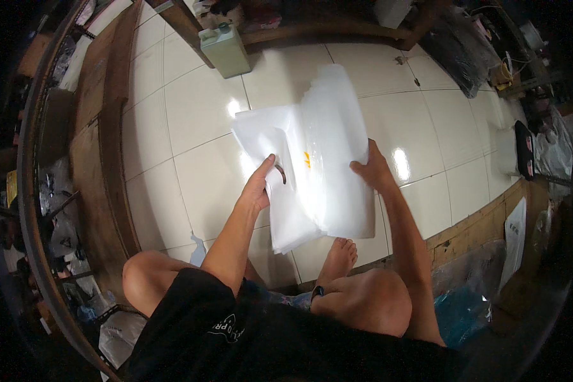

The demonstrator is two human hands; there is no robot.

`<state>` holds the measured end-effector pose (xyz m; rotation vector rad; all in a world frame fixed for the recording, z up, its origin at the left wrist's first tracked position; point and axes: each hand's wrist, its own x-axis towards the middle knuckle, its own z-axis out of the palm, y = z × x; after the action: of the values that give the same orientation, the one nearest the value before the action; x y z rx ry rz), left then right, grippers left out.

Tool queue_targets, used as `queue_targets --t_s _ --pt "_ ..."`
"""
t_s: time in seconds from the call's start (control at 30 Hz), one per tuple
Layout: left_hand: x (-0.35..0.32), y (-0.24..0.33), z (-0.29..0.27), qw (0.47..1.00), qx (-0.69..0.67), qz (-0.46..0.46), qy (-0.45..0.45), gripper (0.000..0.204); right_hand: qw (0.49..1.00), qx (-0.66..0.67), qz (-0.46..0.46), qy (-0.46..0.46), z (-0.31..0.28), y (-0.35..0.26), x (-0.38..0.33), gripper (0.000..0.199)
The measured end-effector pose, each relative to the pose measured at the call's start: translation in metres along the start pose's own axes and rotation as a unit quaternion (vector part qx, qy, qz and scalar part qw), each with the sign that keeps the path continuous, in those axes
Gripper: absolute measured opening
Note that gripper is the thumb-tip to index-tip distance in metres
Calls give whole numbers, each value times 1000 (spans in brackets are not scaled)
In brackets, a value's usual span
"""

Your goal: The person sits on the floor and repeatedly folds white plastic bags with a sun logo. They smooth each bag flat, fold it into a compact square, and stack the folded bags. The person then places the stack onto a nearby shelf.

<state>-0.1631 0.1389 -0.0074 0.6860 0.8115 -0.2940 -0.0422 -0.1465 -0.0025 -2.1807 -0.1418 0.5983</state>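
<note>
Between my two hands is a bundle of white, semi-translucent plastic bags [337, 191], held above the floor. Its right part is bent up in a broad curve, and its left part lies flatter with uneven layered edges. My left hand [259, 188] grips the left edge, thumb on top and the other fingers hidden beneath. Just beside that thumb is a dark curved slot in the plastic, like a handle hole. My right hand [375, 170] pinches the right edge, with most of its fingers behind it. A small orange mark [307, 159] shows near the middle fold.
Glossy cream tiles [197, 178] cover the floor. A pale green jerrycan [225, 52] stands at the far side by a wooden frame. Wooden boards [99, 153] and a metal shelf line the left. Plastic-wrapped goods [458, 54] crowd the right. My bare foot [339, 258] is below the bundle.
</note>
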Motion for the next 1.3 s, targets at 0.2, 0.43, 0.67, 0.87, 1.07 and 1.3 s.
queue_targets --t_s 0.2,0.43,0.67,0.87,1.07,1.3 --pt "9 -8 -26 999 10 -2 -33 84 967 -164 -137 -140 72 -102 -50 97" --pt "3 -9 -41 991 101 87 20 76 959 180 103 -194 83 -58 20 93" --pt "-11 -4 24 962 189 196 -15 80 959 280 39 -6 74 -47 19 76" --pt "-45 29 81 902 264 315 -128 77 919 328 -171 138 10 -73 -7 60" --pt "-36 21 80 858 395 283 -168 81 843 470 -209 156 8 -47 -9 83" --pt "-37 52 77 870 381 233 -209 83 851 445 -236 148 -34 -71 -10 88"
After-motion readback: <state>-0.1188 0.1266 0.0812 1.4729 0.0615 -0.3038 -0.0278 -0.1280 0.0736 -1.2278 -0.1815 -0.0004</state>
